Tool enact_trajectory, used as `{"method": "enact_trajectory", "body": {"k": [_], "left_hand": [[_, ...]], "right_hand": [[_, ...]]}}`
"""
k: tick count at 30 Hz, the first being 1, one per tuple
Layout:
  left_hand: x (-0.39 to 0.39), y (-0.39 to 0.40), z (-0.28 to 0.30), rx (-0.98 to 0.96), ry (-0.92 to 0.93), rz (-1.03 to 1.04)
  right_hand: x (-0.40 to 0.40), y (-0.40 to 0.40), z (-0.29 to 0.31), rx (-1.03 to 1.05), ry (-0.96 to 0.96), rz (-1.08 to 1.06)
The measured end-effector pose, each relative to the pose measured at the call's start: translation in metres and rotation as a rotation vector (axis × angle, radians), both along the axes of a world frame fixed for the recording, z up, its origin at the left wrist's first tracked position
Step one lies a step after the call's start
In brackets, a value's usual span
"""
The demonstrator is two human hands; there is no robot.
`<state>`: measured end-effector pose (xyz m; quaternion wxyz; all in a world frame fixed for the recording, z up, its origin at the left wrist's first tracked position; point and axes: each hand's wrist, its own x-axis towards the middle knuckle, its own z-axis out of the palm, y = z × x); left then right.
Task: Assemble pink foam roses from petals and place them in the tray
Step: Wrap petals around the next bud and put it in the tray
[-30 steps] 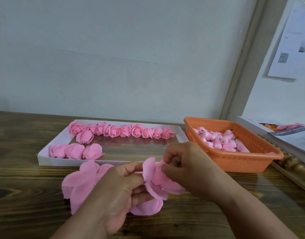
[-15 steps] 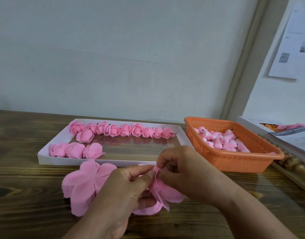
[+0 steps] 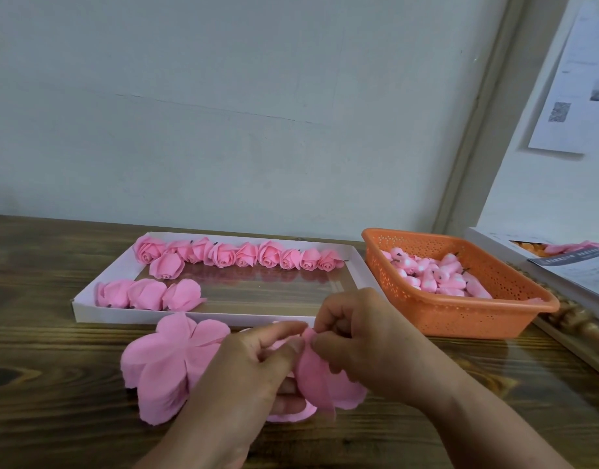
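Nearest of all, two hands meet in the middle, just above the wooden table [image 3: 54, 418]. The left hand [image 3: 244, 374] pinches the pink petal piece [image 3: 320, 380] with thumb and finger. The right hand [image 3: 365, 336] pinches the top of the same piece from the other side. Both hands touch each other at the fingertips, and both are closed on the petals.

It looks like the petals are being wrapped round to make a rose. To do this well, the fingers should press softly, because the foam is thin and floppy and could tear or crease. Each petal should curl snugly over the one before it, and the pinch at the top should not slip, or the rose may fall open.

The petal piece is soft pink, with round, bendy flaps that hang down under the hands. Just left of the hands, a flat petal stack [image 3: 169, 367] shaped like a flower lies on the table.

A little farther is the white tray [image 3: 88, 311]. Three roses [image 3: 149, 294] sit in its near left corner, and a row of finished roses [image 3: 237, 255] runs along its far side. To the right stands an orange basket [image 3: 494, 319] full of little pink buds [image 3: 436, 274].
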<state>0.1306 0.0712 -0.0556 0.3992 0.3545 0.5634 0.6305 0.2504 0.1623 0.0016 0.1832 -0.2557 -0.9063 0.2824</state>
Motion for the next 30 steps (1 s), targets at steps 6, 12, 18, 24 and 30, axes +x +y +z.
{"method": "enact_trajectory", "body": {"k": [6,12,18,24,30], "left_hand": [[-0.001,-0.003,-0.002,0.004,-0.027,-0.005],[-0.007,-0.004,-0.002,0.015,-0.002,-0.037],[-0.006,-0.004,-0.004,-0.013,-0.028,-0.028],[-0.005,-0.01,-0.005,0.049,-0.035,-0.062],[-0.001,-0.016,-0.008,0.118,0.331,-0.151]], "right_hand": [[0.001,0.002,-0.003,-0.063,0.023,0.002],[0.004,0.007,0.002,-0.31,0.028,0.097],[0.003,0.008,0.004,-0.345,0.012,0.068],[0.002,0.008,0.003,-0.377,0.124,-0.041],[0.001,0.009,0.005,-0.363,0.103,-0.031]]}}
